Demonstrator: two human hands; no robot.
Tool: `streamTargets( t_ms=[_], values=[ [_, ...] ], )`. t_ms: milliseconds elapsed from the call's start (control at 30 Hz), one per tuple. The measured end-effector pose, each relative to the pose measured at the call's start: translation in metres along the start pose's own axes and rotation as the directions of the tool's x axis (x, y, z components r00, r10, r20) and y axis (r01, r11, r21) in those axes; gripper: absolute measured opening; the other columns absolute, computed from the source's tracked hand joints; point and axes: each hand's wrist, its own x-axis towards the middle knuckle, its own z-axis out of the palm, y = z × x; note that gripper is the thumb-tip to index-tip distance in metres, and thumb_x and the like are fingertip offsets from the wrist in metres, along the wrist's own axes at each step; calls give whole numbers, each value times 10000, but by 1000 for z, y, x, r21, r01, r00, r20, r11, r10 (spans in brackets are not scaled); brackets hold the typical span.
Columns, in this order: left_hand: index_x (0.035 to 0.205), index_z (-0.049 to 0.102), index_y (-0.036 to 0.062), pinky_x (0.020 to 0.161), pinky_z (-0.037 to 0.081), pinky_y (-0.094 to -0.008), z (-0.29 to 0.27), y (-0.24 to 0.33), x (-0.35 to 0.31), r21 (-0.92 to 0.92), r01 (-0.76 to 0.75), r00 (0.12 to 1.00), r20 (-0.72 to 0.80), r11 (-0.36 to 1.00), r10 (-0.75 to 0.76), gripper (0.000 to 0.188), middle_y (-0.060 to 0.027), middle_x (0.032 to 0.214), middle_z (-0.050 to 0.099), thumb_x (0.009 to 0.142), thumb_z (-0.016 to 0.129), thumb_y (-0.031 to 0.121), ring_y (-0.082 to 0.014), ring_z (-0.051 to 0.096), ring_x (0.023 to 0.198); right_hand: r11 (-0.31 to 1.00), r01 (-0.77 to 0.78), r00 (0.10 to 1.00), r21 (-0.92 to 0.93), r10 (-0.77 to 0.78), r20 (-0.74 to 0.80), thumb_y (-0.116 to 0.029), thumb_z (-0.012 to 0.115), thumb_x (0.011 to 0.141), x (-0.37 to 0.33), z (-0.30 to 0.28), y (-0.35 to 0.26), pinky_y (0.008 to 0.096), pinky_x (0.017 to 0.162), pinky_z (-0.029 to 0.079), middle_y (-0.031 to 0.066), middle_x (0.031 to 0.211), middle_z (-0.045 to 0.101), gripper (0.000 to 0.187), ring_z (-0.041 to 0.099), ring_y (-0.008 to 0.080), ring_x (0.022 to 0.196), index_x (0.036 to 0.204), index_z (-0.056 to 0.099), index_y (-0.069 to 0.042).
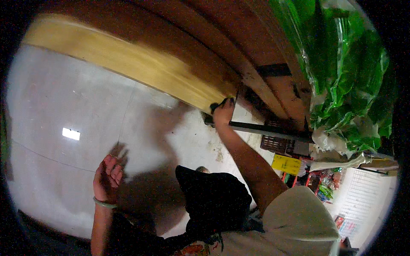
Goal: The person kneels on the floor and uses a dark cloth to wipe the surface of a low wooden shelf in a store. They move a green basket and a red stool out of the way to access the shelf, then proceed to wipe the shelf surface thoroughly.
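Observation:
My left hand (108, 176), with a pale green bangle at the wrist, is raised over the pale floor. Its fingers are loosely bent and a little apart, with nothing in them. Farther off, my right hand (224, 114) is closed at the near right end of a yellowish wooden board (141, 64). Small dark parts show about its fingers, too unclear to name. A black bar (265, 129) runs rightward from beside that hand, under the brown wooden stand (205, 47).
Green goods in clear plastic wrap (341, 72) lie on the stand at the right. Past my right forearm are a dark slatted crate (273, 144), a yellow sign (286, 164) and a white wire grid (363, 192). Black cloth (215, 198) covers the lower middle. The pale floor (55, 98) spreads at left.

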Motion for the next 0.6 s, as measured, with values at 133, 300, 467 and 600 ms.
streamTargets(
  t_ms=[133, 300, 467, 600],
  values=[
    [1282, 492, 87, 802, 520, -306, 2, -1, 2, -1, -1, 999, 49, 1000, 1, 378, -43, 1120, 650, 974, 424, 295, -175, 635, 951, 984, 114, 990, -138, -124, -69, -176, 500, 878, 9, 18, 18, 495, 989, 347, 319, 1270, 452, 432, 424, 441, 1173, 1243, 495, 56],
    [1297, 481, 89, 796, 525, -307, -3, -9, 13, -13, 48, 988, 148, 999, -46, 400, -47, 1150, 636, 971, 435, 316, -176, 635, 952, 784, 285, 957, -551, -204, 205, -241, 572, 830, 186, 0, 127, 471, 904, 437, 289, 1179, 545, 470, 545, 393, 1052, 1199, 533, 46],
    [1295, 482, 83, 781, 528, -306, -8, 9, -11, 80, -15, 991, -129, 997, 25, 409, -57, 1152, 629, 967, 449, 324, -184, 635, 930, 885, 260, 963, -386, -269, 32, -208, 557, 831, 78, 45, 39, 458, 879, 464, 269, 1132, 581, 475, 570, 390, 1019, 1261, 507, -15],
    [1291, 483, 75, 782, 526, -300, -4, -1, -5, 32, 29, 999, -30, 999, -28, 406, -61, 1134, 632, 966, 448, 317, -187, 632, 932, 873, 296, 901, -389, -390, -190, -160, 538, 828, 39, 46, 46, 439, 807, 497, 240, 1042, 620, 488, 601, 362, 940, 1303, 483, -65]
  ],
)
